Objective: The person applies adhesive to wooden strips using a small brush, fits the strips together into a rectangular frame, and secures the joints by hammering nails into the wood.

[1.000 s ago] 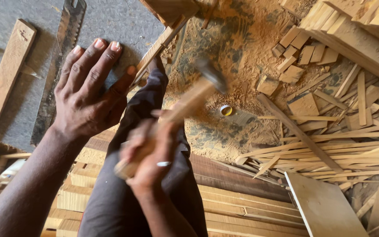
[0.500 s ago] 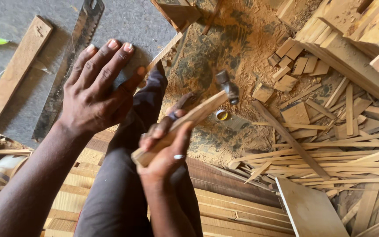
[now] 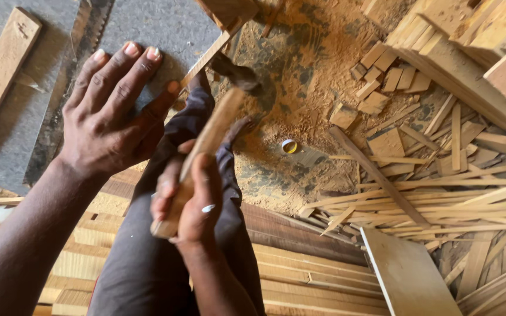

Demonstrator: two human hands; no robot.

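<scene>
Gripping a wooden-handled hammer [image 3: 218, 117] in the right hand [image 3: 191, 202], head down by the strip [image 3: 209, 55]; left hand [image 3: 109, 114] spread flat, bracing.

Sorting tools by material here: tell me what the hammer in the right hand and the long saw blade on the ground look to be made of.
The hammer in the right hand: pale, unvarnished wooden handle with visible grain; its dark, dull head looks like metal, though motion blur leaves that open. The long toothed saw blade beside the left hand: flat, grey, matte metal, probably steel, with a darkened, possibly rusty surface.
</scene>
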